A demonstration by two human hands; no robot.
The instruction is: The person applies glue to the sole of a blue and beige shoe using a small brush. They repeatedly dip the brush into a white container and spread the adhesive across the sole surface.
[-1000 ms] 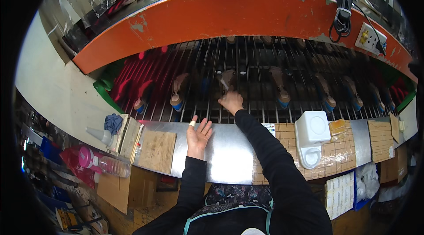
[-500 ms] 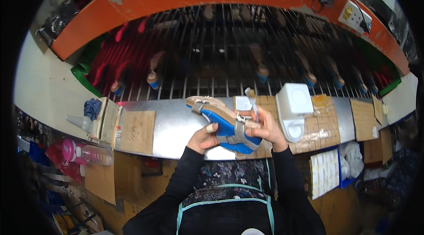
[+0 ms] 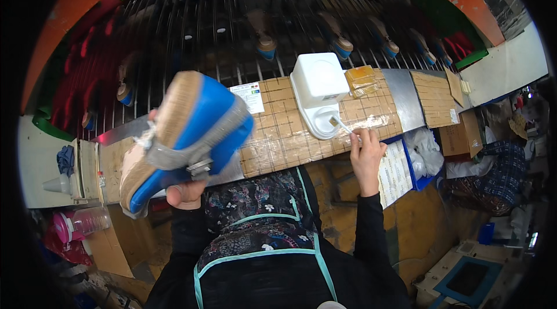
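Note:
A wedge sandal (image 3: pixel 178 103) with grey buckled straps is fitted on a blue shoe last (image 3: pixel 209 117). My left hand (image 3: pixel 187 194) is closed round it from beneath and holds it tilted above the bench's left part; most of the fingers are hidden behind it. At the right, my right hand (image 3: pixel 366 155) pinches the pale handle of a small brush (image 3: pixel 342 125). The brush's tip is in the round white dish (image 3: pixel 316 129) at the foot of a white plastic container (image 3: pixel 319 77). That container stands on taped cardboard (image 3: pixel 278 135).
Beyond the bench, several sandals on blue lasts lie on a rack of metal bars (image 3: pixel 220 30). An amber block (image 3: pixel 361 80) sits beside the container. A clear pink-lidded bottle (image 3: pixel 87 222) is at the left. A blue crate (image 3: pixel 428 181) with plastic bags and another person (image 3: pixel 493 170) are at the right.
My right hand has left the sandal and moved right, taking the brush to the dish. My left hand has shifted left with the sandal, now turned more upright. The view has swung right.

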